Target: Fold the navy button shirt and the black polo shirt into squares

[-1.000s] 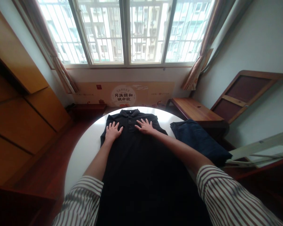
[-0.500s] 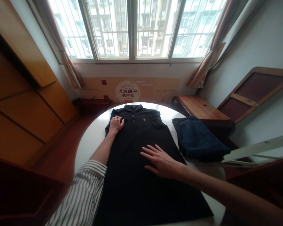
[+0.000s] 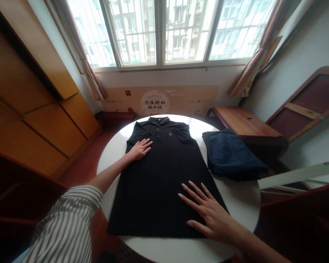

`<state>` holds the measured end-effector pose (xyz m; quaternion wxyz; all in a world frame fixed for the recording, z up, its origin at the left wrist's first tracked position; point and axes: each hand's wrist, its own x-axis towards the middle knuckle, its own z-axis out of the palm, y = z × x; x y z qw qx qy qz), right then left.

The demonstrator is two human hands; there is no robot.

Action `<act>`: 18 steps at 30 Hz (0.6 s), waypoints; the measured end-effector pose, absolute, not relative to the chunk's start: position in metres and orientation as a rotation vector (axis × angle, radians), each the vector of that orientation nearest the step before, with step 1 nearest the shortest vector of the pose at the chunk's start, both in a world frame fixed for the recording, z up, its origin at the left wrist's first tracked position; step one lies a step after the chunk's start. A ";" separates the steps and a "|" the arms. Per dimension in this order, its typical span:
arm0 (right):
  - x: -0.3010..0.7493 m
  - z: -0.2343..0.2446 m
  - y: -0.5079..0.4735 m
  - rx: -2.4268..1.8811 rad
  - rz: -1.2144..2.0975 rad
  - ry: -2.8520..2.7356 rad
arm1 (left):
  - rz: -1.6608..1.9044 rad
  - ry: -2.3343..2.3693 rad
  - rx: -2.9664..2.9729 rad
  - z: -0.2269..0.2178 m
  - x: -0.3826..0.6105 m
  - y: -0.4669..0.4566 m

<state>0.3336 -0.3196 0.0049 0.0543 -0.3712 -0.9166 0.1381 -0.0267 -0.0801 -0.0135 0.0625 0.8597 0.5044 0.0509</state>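
Note:
A black polo shirt (image 3: 161,175) lies spread front side up on a round white table (image 3: 108,160), its collar toward the window and its hem toward me. Both short sleeves are folded inward over the chest. My left hand (image 3: 139,149) rests flat on the shirt's left side just below the sleeve, fingers stretched out. On the lower right part of the shirt, near the hem, my right hand (image 3: 208,212) lies with fingers spread. Neither hand grips the cloth.
Folded dark blue cloth (image 3: 233,153) sits at the table's right edge. Beyond it stands a wooden side table (image 3: 241,120). Wooden cabinets (image 3: 57,128) line the left wall, and a printed panel (image 3: 181,102) runs below the window.
My left hand has drawn back from the sleeve and flattened out. The right hand has moved toward the hem and right, fingers wider. The view has shifted, showing the hem.

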 end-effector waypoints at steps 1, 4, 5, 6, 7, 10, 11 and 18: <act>0.336 0.004 -0.324 -1.104 0.404 -2.786 | 0.163 1.541 2.599 -0.012 -0.027 -0.081; 0.341 0.000 -0.335 -1.022 0.352 -2.783 | 0.250 1.601 2.625 -0.004 -0.021 -0.094; 0.343 -0.002 -0.338 -0.999 0.331 -2.778 | 0.286 1.580 2.645 0.000 -0.018 -0.105; 0.344 -0.004 -0.342 -0.984 0.305 -2.771 | 0.317 1.531 2.666 0.003 -0.016 -0.121; 0.346 -0.006 -0.345 -0.971 0.269 -2.762 | 0.335 1.451 2.686 0.007 -0.014 -0.142; 0.355 -0.009 -0.356 -0.887 0.082 -2.715 | 0.322 1.187 2.689 0.021 -0.012 -0.226; 0.360 -0.009 -0.359 -0.839 0.009 -2.707 | 0.290 1.113 2.674 0.026 -0.014 -0.257; 0.419 -0.015 -0.368 -0.815 -0.293 -2.624 | 0.046 1.076 2.714 0.035 -0.046 -0.385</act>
